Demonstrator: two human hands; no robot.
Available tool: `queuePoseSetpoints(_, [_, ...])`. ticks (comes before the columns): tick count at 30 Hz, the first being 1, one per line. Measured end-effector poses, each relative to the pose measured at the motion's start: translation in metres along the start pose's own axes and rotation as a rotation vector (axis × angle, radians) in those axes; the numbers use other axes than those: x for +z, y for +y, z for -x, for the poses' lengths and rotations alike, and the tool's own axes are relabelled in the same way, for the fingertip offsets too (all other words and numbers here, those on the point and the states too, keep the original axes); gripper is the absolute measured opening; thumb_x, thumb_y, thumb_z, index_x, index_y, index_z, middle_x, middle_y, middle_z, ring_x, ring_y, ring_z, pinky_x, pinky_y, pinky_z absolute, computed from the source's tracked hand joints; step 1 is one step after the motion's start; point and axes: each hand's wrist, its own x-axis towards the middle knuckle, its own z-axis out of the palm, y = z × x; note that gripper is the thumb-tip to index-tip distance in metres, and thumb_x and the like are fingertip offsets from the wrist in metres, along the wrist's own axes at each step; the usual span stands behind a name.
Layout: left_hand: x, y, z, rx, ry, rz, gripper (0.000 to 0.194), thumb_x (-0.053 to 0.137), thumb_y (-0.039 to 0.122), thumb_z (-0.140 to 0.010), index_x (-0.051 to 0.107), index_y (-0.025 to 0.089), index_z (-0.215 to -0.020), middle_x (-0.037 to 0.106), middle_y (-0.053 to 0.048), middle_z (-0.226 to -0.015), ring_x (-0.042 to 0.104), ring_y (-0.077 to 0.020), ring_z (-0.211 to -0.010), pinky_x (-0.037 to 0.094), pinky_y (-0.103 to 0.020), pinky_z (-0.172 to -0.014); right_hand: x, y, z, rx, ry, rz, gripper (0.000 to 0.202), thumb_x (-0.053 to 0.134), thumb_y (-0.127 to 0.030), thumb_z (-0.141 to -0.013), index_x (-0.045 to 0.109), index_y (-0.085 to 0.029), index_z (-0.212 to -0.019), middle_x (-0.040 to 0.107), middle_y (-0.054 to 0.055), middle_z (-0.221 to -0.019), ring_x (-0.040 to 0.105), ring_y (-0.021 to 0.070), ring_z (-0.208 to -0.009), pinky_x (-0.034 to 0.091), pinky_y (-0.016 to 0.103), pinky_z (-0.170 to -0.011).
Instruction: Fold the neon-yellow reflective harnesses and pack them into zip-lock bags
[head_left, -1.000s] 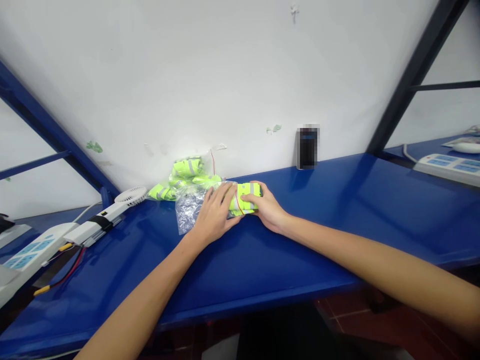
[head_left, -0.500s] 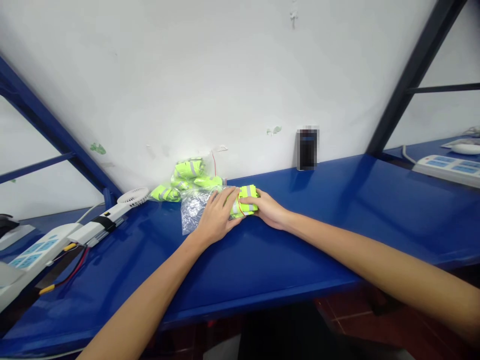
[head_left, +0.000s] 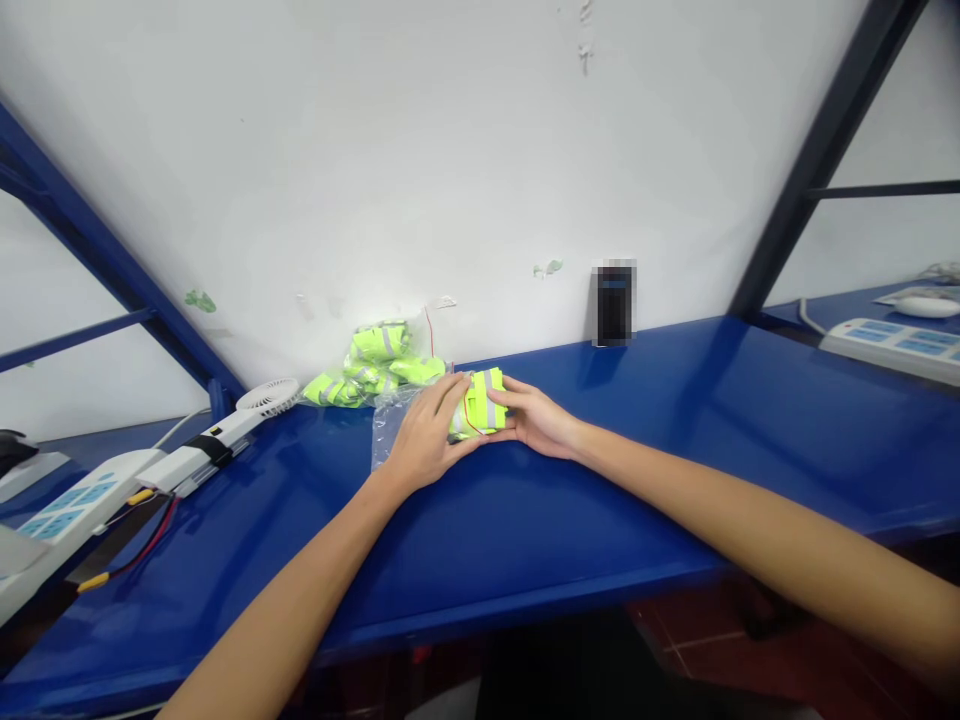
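Observation:
A folded neon-yellow bundle with grey reflective strips (head_left: 490, 398) lies between my hands on the blue table (head_left: 600, 510). My left hand (head_left: 431, 430) is wrapped over its left part and the clear plastic bag (head_left: 386, 425), whose red seal line crosses the bundle. The bag's flattened end spreads out left of that hand. My right hand (head_left: 536, 418) grips the bundle's right end, thumb and fingers on either side of it. Behind my left hand, several similar yellow bundles in clear bags (head_left: 379, 362) are heaped against the wall.
A white handheld fan (head_left: 268, 396) and a white power strip (head_left: 82, 500) with loose wires lie at the left. A dark blurred device (head_left: 615, 305) leans on the wall. Another power strip (head_left: 900, 342) sits at the far right, beyond the dark metal frame (head_left: 825, 170).
The bundle has shifted slightly left, deeper into the bag. My right hand has moved with it, its lower fingers now showing beneath. The bag's free end looks narrower.

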Motion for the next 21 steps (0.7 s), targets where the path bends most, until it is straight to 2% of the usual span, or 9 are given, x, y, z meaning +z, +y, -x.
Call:
queuePoseSetpoints(4, [0.002,0.001,0.001,-0.021,-0.010,0.006,0.080,0.057,0.058,-0.086,0.026,0.022,-0.151,0.042,-0.015,-0.149,0.038,-0.0309,-0.140,0.034,-0.049,-0.114,0.004,0.002,0.000,0.001,0.014,0.086,0.044,0.072,-0.028,-0.082,0.058,-0.023,-0.124,0.072,0.006,-0.104,0.071,0.0197,-0.085,0.061,0.036,-0.075])
queuePoseSetpoints(10, [0.002,0.004,0.000,-0.052,-0.086,0.051,0.079,0.056,0.060,-0.086,0.027,0.023,-0.150,0.043,-0.015,-0.149,0.038,-0.0306,-0.140,0.034,-0.048,-0.114,0.007,0.015,-0.003,-0.134,0.038,0.250,0.040,0.071,-0.034,-0.081,0.062,-0.022,-0.119,0.071,0.003,-0.093,0.068,0.0156,-0.073,0.059,0.026,-0.062])
queuePoseSetpoints(15, [0.003,0.000,0.000,-0.070,-0.112,0.099,0.074,0.056,0.054,-0.089,0.025,0.026,-0.150,0.041,-0.013,-0.150,0.039,-0.0291,-0.140,0.035,-0.048,-0.113,0.004,0.015,-0.007,-0.039,0.065,0.204,0.035,0.055,-0.035,-0.092,0.053,-0.024,-0.125,0.071,0.003,-0.085,0.069,0.0154,-0.058,0.058,0.027,-0.056])
queuePoseSetpoints(21, [0.002,-0.003,0.001,-0.068,-0.131,0.154,0.069,0.053,0.049,-0.092,0.026,0.024,-0.150,0.040,-0.012,-0.150,0.038,-0.0254,-0.140,0.035,-0.043,-0.114,0.006,0.008,-0.004,0.005,0.060,0.231,0.037,0.056,-0.032,-0.093,0.052,-0.020,-0.128,0.072,0.005,-0.082,0.069,0.0145,-0.059,0.058,0.025,-0.057])
